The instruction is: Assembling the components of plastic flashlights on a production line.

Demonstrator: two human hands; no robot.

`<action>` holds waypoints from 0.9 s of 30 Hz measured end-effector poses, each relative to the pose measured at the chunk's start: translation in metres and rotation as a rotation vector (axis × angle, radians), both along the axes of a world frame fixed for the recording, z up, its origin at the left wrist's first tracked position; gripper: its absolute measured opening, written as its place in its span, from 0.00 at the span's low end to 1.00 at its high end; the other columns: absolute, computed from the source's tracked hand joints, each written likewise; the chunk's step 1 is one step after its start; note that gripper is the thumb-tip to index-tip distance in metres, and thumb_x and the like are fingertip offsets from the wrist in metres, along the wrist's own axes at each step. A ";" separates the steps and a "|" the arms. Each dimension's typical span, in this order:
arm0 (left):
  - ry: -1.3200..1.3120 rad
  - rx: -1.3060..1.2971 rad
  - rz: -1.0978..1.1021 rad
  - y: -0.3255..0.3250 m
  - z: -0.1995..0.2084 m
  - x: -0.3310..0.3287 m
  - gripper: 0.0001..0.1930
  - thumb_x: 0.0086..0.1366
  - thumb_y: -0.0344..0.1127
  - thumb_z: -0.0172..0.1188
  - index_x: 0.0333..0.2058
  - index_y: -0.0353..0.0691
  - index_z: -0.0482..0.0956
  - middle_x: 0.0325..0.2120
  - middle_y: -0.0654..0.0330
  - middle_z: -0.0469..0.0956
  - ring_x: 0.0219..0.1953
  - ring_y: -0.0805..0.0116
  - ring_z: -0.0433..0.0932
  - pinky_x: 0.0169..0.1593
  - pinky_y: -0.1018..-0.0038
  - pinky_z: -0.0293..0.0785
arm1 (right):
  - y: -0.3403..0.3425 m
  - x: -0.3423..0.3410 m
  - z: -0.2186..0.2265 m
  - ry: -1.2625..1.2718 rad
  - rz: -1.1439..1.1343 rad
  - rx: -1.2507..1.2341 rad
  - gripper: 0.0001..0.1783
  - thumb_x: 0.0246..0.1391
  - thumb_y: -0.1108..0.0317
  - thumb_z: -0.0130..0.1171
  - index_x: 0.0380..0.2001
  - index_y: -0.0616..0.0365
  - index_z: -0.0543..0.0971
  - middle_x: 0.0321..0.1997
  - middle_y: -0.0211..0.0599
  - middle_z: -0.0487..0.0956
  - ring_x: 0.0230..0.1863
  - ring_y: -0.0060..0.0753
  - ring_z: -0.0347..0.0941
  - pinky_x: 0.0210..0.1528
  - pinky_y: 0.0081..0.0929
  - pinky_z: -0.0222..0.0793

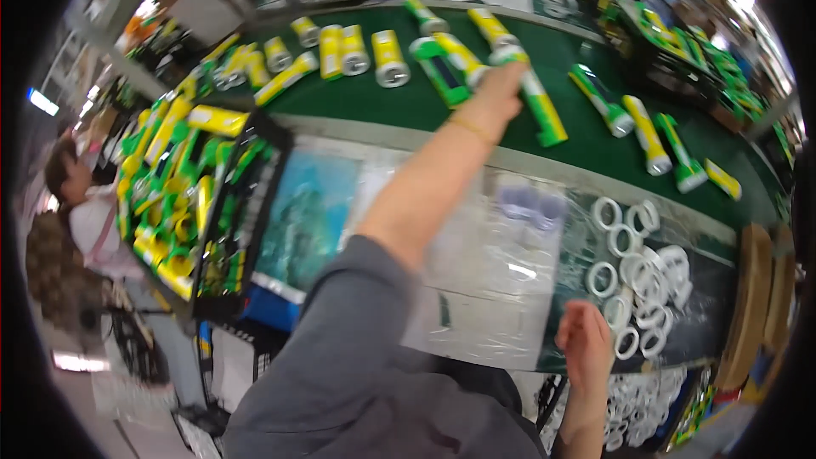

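First inspector: Any readable text?

Second inspector: None. White patches (387, 36) on the yellow flashlights (390, 58), twelve o'clock, are too small and blurred to read. Blue sheet (310, 204), nine o'clock: nothing legible.

1 left hand (501, 95); 1 right hand (588, 347); 4 flashlights (645, 134) along the green belt (357, 104)'s right end; 1 blue sheet (308, 204); 1 other person (92, 225); more than 10 white rings (673, 260), too overlapped to count exactly.
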State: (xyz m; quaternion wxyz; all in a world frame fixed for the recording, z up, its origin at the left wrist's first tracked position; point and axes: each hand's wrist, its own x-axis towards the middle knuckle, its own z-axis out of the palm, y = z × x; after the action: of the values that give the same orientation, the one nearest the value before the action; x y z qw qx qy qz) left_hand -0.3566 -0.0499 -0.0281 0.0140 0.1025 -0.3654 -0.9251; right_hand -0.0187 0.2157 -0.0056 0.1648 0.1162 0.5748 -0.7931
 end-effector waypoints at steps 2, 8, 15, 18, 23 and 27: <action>0.062 -0.365 -0.044 0.021 0.009 0.010 0.11 0.57 0.34 0.57 0.39 0.40 0.71 0.30 0.58 0.71 0.33 0.65 0.71 0.38 0.65 0.71 | 0.002 0.009 -0.007 0.028 -0.022 0.102 0.16 0.64 0.59 0.46 0.40 0.62 0.74 0.25 0.31 0.71 0.22 0.21 0.65 0.21 0.17 0.59; 0.092 -1.774 0.339 -0.121 0.099 0.184 0.21 0.48 0.43 0.61 0.41 0.40 0.76 0.40 0.49 0.76 0.38 0.53 0.77 0.43 0.62 0.73 | 0.007 0.029 -0.020 0.045 0.001 0.063 0.13 0.64 0.62 0.45 0.40 0.61 0.73 0.23 0.29 0.69 0.20 0.19 0.63 0.21 0.17 0.56; -0.462 -2.106 -0.409 -0.450 0.078 0.331 0.23 0.55 0.48 0.61 0.37 0.29 0.77 0.28 0.52 0.80 0.27 0.62 0.77 0.32 0.67 0.73 | -0.012 0.039 -0.031 0.112 0.181 0.106 0.12 0.63 0.65 0.45 0.38 0.62 0.74 0.23 0.30 0.71 0.20 0.19 0.63 0.23 0.16 0.57; -0.753 -1.305 0.022 -0.416 0.060 0.315 0.17 0.56 0.46 0.62 0.36 0.37 0.78 0.22 0.64 0.74 0.19 0.75 0.68 0.21 0.75 0.60 | -0.033 0.045 -0.011 0.117 0.228 0.169 0.11 0.62 0.66 0.46 0.37 0.62 0.75 0.23 0.30 0.71 0.21 0.19 0.63 0.23 0.16 0.58; -0.706 -2.219 0.314 -0.355 0.104 0.315 0.28 0.53 0.55 0.61 0.40 0.33 0.76 0.38 0.43 0.78 0.41 0.44 0.76 0.43 0.58 0.71 | -0.047 0.050 0.012 0.181 0.319 0.162 0.09 0.60 0.68 0.49 0.36 0.63 0.75 0.24 0.31 0.73 0.23 0.19 0.65 0.26 0.15 0.59; 0.237 -1.932 0.811 -0.235 0.160 0.334 0.22 0.55 0.32 0.62 0.48 0.36 0.68 0.40 0.51 0.77 0.43 0.59 0.77 0.46 0.69 0.71 | -0.040 0.052 0.032 0.210 0.256 0.262 0.08 0.59 0.71 0.49 0.36 0.63 0.76 0.24 0.31 0.73 0.23 0.19 0.66 0.27 0.16 0.61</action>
State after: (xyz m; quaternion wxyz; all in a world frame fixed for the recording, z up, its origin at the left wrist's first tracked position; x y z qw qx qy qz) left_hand -0.0229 -0.2846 0.1315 0.4338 0.0714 -0.8818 -0.1710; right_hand 0.0333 0.1757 0.0259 0.1867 -0.0206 0.6972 -0.6919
